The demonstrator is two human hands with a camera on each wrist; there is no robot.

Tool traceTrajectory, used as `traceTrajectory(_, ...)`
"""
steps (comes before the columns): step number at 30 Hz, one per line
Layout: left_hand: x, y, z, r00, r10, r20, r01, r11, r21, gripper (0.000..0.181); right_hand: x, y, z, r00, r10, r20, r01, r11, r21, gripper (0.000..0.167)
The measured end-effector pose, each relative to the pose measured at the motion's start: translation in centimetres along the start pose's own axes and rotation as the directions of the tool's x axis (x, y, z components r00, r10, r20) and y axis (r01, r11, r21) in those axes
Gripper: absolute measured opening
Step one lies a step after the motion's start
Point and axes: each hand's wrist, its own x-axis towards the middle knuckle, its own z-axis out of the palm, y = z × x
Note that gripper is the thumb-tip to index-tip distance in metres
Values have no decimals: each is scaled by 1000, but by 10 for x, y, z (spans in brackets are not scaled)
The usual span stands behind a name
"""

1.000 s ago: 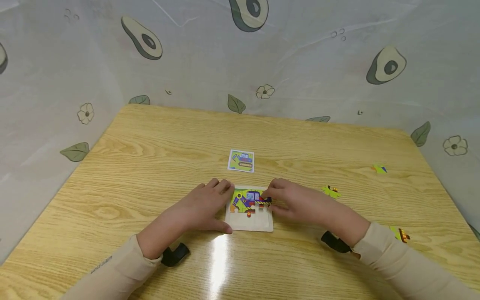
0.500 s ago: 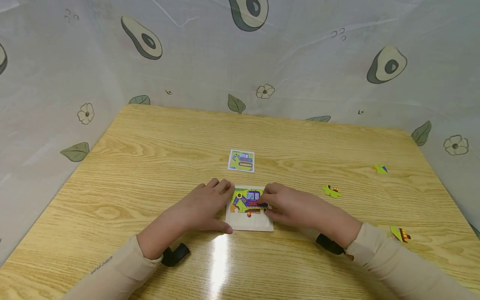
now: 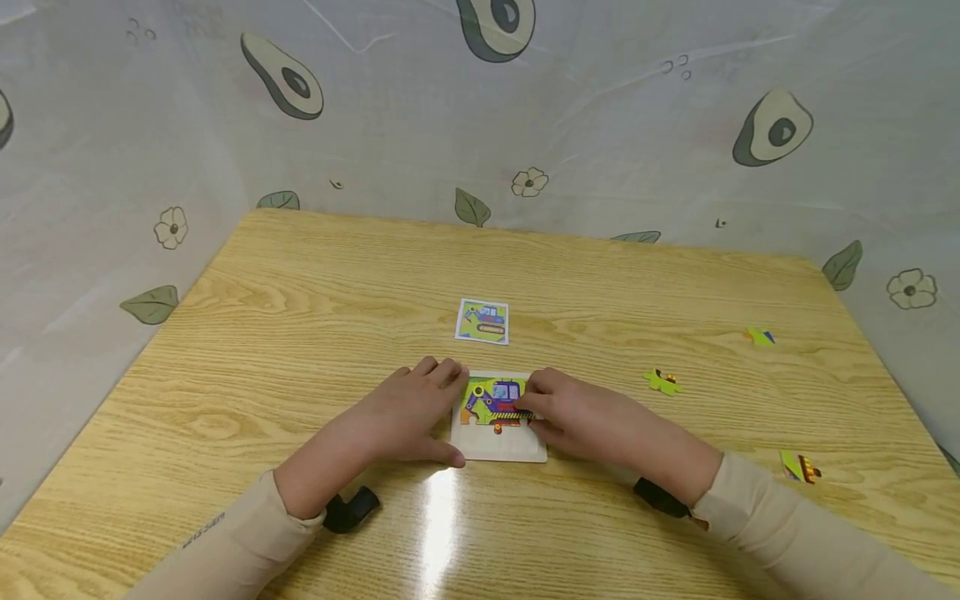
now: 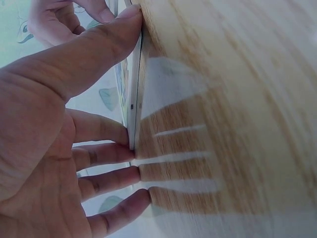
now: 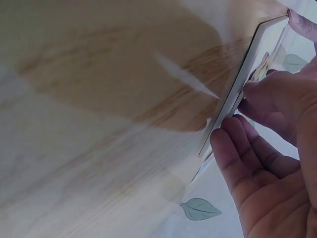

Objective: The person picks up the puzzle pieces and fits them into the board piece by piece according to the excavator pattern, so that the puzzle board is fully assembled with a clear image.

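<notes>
Puzzle (image 3: 486,403) part-built in the tray (image 3: 501,450).
I see the left hand (image 3: 416,413) spread along its left edge; the right hand (image 3: 579,417) at its right side, whether pinching I can't tell.

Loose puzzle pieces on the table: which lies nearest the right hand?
The mostly green piece, leftmost of the three. The blue-cornered piece and the piece with the orange-brown end both lie farther right.
</notes>
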Motion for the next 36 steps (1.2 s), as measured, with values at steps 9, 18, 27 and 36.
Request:
traceTrajectory(9,0,0,0,1000,1,3,-1,1000,-4,105,-2,-3,3,1000,4,-22,-5,1000,-27,25)
traceTrajectory(18,0,0,0,1000,7,0,-7,1000,2,105,0,-3,5,1000,25,-12,-25,1000,-14,22)
traceTrajectory(27,0,0,-1,1000,-1,7,1,1000,0,105,1,-6,5,999,51,-6,-50,999,3,24)
traceTrajectory(36,0,1,-1,1000,-2,7,2,1000,6,104,-1,-7,6,999,43,-29,-43,999,-18,22)
